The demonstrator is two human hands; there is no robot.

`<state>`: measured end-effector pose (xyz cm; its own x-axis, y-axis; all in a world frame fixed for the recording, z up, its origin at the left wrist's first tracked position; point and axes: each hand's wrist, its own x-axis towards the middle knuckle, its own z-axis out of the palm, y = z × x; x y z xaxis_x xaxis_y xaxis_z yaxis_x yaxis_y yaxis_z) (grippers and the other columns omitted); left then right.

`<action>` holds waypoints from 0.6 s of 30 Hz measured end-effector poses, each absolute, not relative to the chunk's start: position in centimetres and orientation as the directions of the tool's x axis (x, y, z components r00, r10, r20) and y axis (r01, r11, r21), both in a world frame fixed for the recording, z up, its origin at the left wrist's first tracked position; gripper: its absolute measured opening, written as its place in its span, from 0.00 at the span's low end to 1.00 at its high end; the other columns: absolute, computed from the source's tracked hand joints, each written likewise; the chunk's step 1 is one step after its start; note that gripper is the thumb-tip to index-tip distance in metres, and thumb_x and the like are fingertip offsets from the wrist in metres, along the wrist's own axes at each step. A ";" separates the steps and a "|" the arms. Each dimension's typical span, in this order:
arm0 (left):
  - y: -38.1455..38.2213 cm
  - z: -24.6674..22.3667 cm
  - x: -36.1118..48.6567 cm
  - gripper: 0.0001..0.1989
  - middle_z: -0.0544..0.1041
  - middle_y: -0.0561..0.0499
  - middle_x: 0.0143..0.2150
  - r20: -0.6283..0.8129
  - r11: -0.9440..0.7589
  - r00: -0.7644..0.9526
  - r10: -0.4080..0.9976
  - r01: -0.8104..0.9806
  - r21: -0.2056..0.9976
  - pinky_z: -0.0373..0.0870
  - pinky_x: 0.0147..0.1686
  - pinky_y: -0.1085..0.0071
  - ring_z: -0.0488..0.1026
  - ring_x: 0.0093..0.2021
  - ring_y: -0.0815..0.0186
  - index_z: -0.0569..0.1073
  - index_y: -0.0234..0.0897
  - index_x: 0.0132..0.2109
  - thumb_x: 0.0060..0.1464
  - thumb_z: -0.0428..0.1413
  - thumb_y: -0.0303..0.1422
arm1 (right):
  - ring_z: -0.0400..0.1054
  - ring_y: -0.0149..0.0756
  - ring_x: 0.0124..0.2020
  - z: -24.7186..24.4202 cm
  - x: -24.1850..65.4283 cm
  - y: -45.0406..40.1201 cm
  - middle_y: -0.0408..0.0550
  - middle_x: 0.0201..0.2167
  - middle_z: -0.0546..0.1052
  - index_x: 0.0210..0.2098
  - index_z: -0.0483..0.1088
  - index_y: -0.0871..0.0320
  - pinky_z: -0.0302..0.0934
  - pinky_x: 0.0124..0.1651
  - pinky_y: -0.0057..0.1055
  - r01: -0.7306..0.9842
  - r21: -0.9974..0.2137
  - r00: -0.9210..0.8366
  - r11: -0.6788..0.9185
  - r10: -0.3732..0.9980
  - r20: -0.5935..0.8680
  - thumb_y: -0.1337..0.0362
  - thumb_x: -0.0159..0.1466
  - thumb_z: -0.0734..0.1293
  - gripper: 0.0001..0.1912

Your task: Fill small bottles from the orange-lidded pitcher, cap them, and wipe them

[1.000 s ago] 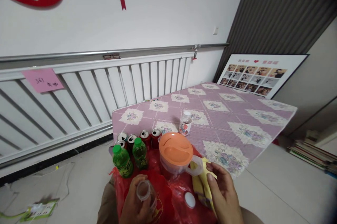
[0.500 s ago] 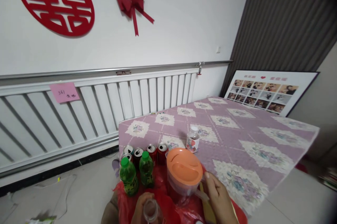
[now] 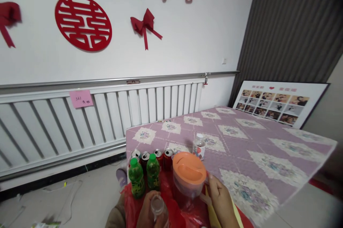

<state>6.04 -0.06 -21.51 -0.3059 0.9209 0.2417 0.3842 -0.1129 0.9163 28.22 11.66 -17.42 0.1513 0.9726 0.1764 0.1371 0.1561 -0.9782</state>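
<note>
My right hand [image 3: 222, 197] is closed round the handle of a clear pitcher [image 3: 187, 188] with an orange lid [image 3: 189, 168]. The pitcher is upright over the red plastic. In my left hand [image 3: 145, 209] is a clear glass [image 3: 157, 204], its rim facing me at the bottom of the view. Just beyond the left hand stand two green bottles, one on the left [image 3: 136, 178] and one on the right [image 3: 153, 171]. Several opened drink cans [image 3: 168, 158] stand behind them. A clear labelled bottle [image 3: 199, 147] stands behind the pitcher.
A purple patterned cloth [image 3: 214, 163] covers the table stretching back and right. Red plastic [image 3: 167, 181] lies under the bottles and pitcher. Against the wall runs a white radiator [image 3: 107, 113] with a pink note [image 3: 81, 98]. A photo board [image 3: 276, 104] leans at the far right.
The camera view has tilted up a little and swung left, so more wall shows. Both hands keep hold of the pitcher and the glass, which look barely moved relative to the bottles.
</note>
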 end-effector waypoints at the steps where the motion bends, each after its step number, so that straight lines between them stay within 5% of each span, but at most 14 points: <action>1: 0.1 -22.0 6.2 0.22 0.81 0.45 0.43 0.255 -0.125 -0.307 0.917 0.386 0.914 0.73 0.53 0.60 0.74 0.54 0.51 0.71 0.39 0.53 0.51 0.55 0.39 | 0.71 0.41 0.28 -17.3 28.2 11.6 0.47 0.23 0.77 0.22 0.71 0.55 0.68 0.26 0.31 0.129 -0.979 0.148 0.160 0.973 0.179 0.39 0.56 0.63 0.26; 5: 0.6 -23.3 6.5 0.22 0.78 0.42 0.52 0.304 -0.169 -0.342 0.889 0.372 0.913 0.73 0.52 0.61 0.75 0.54 0.52 0.68 0.36 0.52 0.51 0.53 0.39 | 0.69 0.39 0.25 -17.2 28.1 11.4 0.45 0.20 0.75 0.20 0.70 0.55 0.68 0.25 0.31 0.122 -0.976 0.147 0.181 0.969 0.198 0.40 0.57 0.63 0.25; 18: 0.5 -22.2 5.5 0.20 0.77 0.45 0.48 0.232 -0.152 -0.253 0.939 0.301 0.942 0.70 0.53 0.57 0.75 0.48 0.55 0.67 0.38 0.52 0.49 0.54 0.32 | 0.70 0.40 0.29 -17.6 28.2 11.6 0.46 0.22 0.76 0.22 0.70 0.55 0.67 0.26 0.31 0.151 -0.965 0.151 0.214 0.960 0.237 0.38 0.56 0.63 0.26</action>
<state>5.54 0.48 -22.25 -0.2534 0.9391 0.2322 0.3008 -0.1517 0.9416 28.18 11.63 -17.64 0.1507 0.9598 0.2367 0.1512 0.2142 -0.9650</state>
